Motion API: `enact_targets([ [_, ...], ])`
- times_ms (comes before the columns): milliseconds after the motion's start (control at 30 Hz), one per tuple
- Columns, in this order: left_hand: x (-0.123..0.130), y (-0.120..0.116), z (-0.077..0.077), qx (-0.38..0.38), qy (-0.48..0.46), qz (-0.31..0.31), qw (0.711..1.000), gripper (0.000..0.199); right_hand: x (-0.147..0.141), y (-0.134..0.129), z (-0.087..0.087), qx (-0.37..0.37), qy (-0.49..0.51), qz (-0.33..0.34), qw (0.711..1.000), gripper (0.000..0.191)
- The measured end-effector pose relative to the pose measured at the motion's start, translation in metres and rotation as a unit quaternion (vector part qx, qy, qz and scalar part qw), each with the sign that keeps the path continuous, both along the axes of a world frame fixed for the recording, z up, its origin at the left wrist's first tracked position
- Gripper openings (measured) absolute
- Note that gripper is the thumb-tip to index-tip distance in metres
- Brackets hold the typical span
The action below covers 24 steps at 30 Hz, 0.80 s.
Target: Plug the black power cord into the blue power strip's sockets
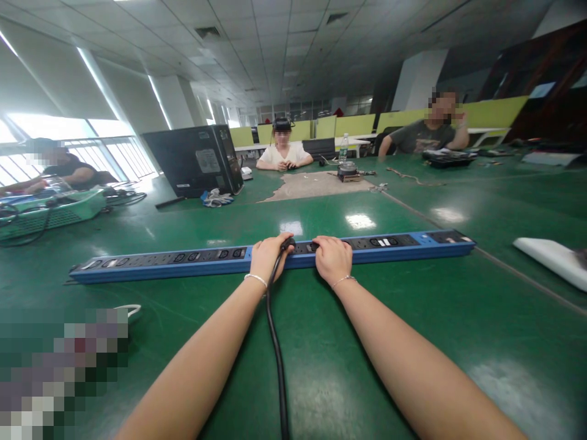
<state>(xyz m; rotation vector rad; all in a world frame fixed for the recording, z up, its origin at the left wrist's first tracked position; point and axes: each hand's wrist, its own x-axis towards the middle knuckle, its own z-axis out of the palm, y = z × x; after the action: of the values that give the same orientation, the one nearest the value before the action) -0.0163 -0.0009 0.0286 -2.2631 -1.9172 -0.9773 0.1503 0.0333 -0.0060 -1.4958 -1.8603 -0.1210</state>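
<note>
A long blue power strip (151, 264) with black socket faces lies across the green table in front of me. My left hand (268, 260) is closed around a black plug (288, 243) at the strip's middle. From that plug a black power cord (276, 342) runs back toward me between my forearms. Whether the plug is seated in a socket is hidden by my fingers. Just to the right, my right hand (334, 260) has its fingers curled over the strip and grips it, with the fingertips on its top face.
A black computer case (192, 162) stands at the back left, with gloves (216, 197) beside it. Left of it is a green basket (68, 211) with cables. A white object (550, 260) lies at right. Several people sit around the table. A bottle (343, 148) stands at the back.
</note>
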Motion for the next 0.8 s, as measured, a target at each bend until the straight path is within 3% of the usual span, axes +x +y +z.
enact_targets([
  [200,0.021,0.008,0.001,-0.015,0.031,0.011,0.999,0.031,-0.001,-0.001,0.001,-0.004,0.004,-0.002,1.0,0.031],
  [433,0.033,0.007,-0.004,0.028,0.11,0.036,0.993,0.031,-0.001,-0.001,0.0,0.003,0.012,0.002,1.0,0.029],
  [800,0.035,0.007,-0.005,0.028,0.129,0.046,0.99,0.032,-0.002,-0.001,0.001,0.003,0.009,-0.005,1.0,0.029],
])
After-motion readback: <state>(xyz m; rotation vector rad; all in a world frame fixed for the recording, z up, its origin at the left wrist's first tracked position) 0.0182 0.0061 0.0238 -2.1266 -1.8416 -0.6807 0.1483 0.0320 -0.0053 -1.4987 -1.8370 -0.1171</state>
